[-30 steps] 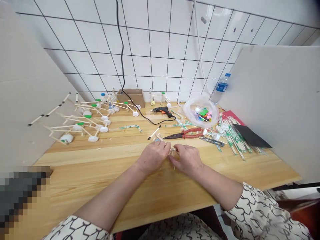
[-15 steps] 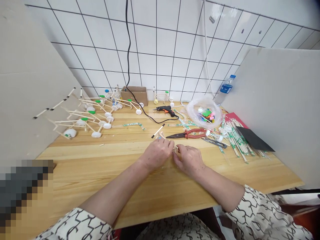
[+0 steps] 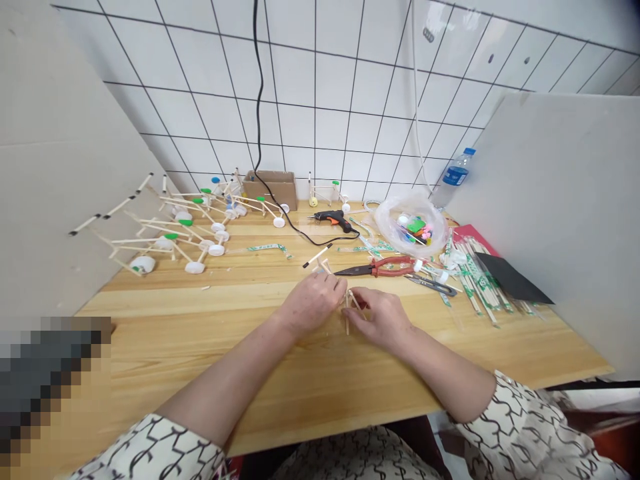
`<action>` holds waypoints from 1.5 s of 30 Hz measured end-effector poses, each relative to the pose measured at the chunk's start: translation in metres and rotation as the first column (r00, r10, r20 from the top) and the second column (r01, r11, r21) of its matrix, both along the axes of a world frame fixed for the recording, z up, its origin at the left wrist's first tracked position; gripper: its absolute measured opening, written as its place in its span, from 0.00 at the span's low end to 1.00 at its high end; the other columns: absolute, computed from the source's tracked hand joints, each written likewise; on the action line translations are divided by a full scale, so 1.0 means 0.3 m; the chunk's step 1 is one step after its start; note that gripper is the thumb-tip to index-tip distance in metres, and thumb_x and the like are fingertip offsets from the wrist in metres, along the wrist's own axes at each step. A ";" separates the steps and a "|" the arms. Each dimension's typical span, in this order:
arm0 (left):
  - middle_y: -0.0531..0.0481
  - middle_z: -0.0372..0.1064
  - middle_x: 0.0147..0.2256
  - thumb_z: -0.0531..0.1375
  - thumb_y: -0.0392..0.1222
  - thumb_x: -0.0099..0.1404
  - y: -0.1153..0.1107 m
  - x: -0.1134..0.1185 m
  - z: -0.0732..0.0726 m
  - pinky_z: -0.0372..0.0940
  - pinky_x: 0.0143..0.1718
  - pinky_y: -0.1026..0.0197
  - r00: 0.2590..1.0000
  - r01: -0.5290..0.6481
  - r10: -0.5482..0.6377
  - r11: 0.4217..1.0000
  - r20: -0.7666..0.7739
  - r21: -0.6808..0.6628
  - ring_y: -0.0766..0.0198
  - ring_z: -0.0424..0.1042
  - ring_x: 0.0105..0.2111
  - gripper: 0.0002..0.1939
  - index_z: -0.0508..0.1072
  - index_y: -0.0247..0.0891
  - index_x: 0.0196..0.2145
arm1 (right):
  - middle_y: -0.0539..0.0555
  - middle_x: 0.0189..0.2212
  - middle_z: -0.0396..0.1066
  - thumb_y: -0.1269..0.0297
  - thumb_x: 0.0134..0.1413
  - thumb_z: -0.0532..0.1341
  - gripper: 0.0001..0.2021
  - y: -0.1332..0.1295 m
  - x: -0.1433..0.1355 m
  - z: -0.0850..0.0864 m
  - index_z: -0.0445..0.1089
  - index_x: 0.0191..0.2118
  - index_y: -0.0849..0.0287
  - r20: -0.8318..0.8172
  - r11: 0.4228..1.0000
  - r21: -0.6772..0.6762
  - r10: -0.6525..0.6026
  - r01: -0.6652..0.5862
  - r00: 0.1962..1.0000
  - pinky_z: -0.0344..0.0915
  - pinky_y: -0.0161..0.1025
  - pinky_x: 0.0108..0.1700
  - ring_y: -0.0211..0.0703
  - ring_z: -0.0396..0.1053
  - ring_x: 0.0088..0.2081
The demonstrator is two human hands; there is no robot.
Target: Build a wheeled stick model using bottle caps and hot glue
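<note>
My left hand [image 3: 314,300] is closed around a small frame of thin wooden sticks [image 3: 347,325] above the middle of the table. A black-tipped crossbar [image 3: 317,256] of that frame sticks out past my left knuckles. At the frame's near end, two sticks spread apart like an upside-down V. My right hand [image 3: 383,319] is closed at this end, with thumb and fingers about one of the sticks. The fingers hide much of the frame. Just beyond my hands lie red-handled long-nose pliers [image 3: 393,267].
Several stick bicycle models [image 3: 195,227] stand at the left. Behind are a cardboard box [image 3: 273,190] and a corded glue gun [image 3: 333,219]. To the right are a plastic bag of coloured bits [image 3: 410,227], a utility knife [image 3: 433,285], wrapped chopsticks [image 3: 473,273] and a water bottle [image 3: 455,175].
The two spread sticks at the frame's near end now show between my hands. My right fingers have shifted slightly and opened a little around them. My left hand stays nearly in place.
</note>
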State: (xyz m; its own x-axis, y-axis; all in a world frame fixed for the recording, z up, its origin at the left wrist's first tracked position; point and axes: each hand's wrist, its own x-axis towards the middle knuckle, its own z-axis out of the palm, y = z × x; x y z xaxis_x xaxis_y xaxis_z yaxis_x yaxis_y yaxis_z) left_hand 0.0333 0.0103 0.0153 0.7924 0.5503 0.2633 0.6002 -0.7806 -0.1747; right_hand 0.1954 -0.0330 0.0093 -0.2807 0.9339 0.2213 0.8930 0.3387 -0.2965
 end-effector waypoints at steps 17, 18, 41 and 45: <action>0.43 0.67 0.31 0.49 0.27 0.59 0.029 -0.024 -0.004 0.61 0.31 0.58 0.998 0.025 -0.024 1.000 -0.055 0.014 0.56 0.67 0.31 0.08 0.65 0.33 0.34 | 0.49 0.19 0.67 0.68 0.52 0.53 0.11 0.031 0.033 -0.010 0.69 0.24 0.59 -0.166 0.991 -0.094 0.080 -0.096 0.983 0.52 0.30 0.26 0.34 0.59 0.22; 0.43 0.68 0.31 0.49 0.27 0.59 0.029 -0.024 -0.004 0.61 0.31 0.58 0.998 0.024 -0.023 1.000 -0.060 0.012 0.56 0.67 0.31 0.08 0.65 0.33 0.34 | 0.49 0.19 0.67 0.68 0.52 0.53 0.11 0.032 0.035 -0.009 0.69 0.24 0.59 -0.158 0.991 -0.090 0.083 -0.098 0.984 0.52 0.30 0.26 0.34 0.58 0.22; 0.47 0.74 0.31 0.56 0.35 0.61 0.000 -0.044 0.012 0.66 0.34 0.64 0.774 0.285 0.051 0.861 0.631 -0.421 0.64 0.72 0.31 0.10 0.75 0.35 0.38 | 0.53 0.25 0.71 0.71 0.52 0.53 0.09 0.040 0.041 -0.001 0.71 0.29 0.61 -0.187 0.983 -0.085 0.146 -0.164 0.971 0.56 0.32 0.31 0.38 0.65 0.27; 0.47 0.74 0.31 0.54 0.34 0.62 0.019 -0.029 -0.012 0.66 0.35 0.65 0.786 0.296 -0.002 0.879 0.618 -0.374 0.64 0.72 0.32 0.10 0.76 0.36 0.36 | 0.53 0.24 0.70 0.71 0.53 0.53 0.09 0.043 0.043 -0.001 0.71 0.29 0.61 -0.179 0.981 -0.067 0.165 -0.180 0.970 0.55 0.32 0.31 0.37 0.64 0.27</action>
State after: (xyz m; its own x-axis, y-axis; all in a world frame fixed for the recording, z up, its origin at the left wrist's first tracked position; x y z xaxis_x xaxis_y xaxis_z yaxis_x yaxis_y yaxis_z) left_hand 0.0247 0.0160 0.0117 0.6425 0.6081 0.4663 0.3357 -0.7704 0.5420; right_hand 0.2083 -0.0202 0.0089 -0.4036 0.8916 0.2051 0.7566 0.4513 -0.4731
